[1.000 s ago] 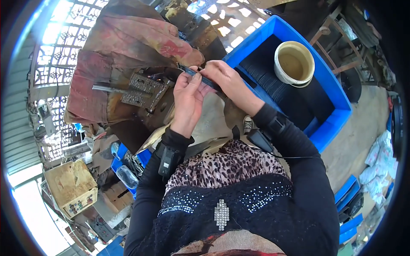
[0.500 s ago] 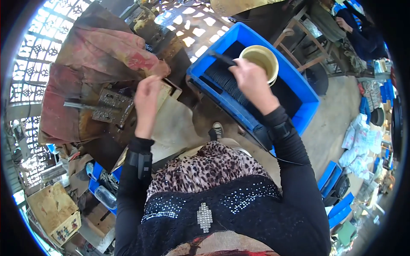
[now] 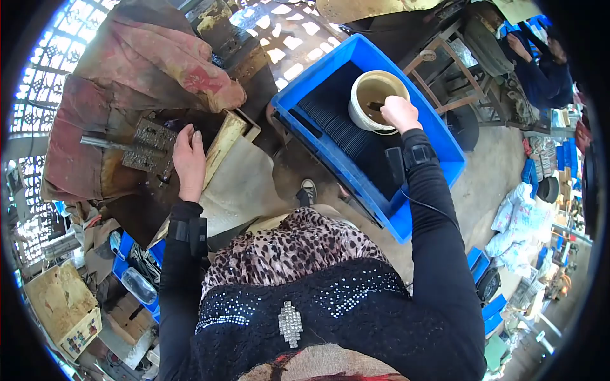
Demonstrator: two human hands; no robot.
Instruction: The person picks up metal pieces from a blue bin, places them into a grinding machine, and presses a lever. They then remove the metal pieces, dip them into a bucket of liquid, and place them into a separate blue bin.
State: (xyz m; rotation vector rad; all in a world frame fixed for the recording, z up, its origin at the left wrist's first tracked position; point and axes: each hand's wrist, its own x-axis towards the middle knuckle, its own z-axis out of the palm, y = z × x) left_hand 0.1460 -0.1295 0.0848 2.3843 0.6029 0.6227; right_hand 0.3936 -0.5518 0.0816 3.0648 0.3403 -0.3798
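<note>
My right hand [image 3: 400, 114] is closed at the near right rim of a cream bucket [image 3: 356, 117]. A dark tool, of a kind I cannot make out, dips from its fingers into the bucket's murky contents. The bucket stands in a blue crate [image 3: 406, 222], beside a packed row of thin black plates [image 3: 337, 130]. My left hand [image 3: 189, 162] holds nothing, its fingers stretched out, just right of a speckled metal block [image 3: 149, 149] with a metal bar [image 3: 105, 143] reaching left from it.
Stained red cloth [image 3: 146, 63] drapes over the machine at left. A wooden box edge [image 3: 225, 140] and grey sheet [image 3: 244, 178] lie between me and it. A wooden frame [image 3: 454, 70] stands beyond the crate; another person [image 3: 540, 70] is at far right. White sacks [image 3: 524, 219] lie at right.
My right hand has moved right and toward me from above the plates, bringing the dark tool into the bucket. My left hand has moved left and down, with its fingers opened out.
</note>
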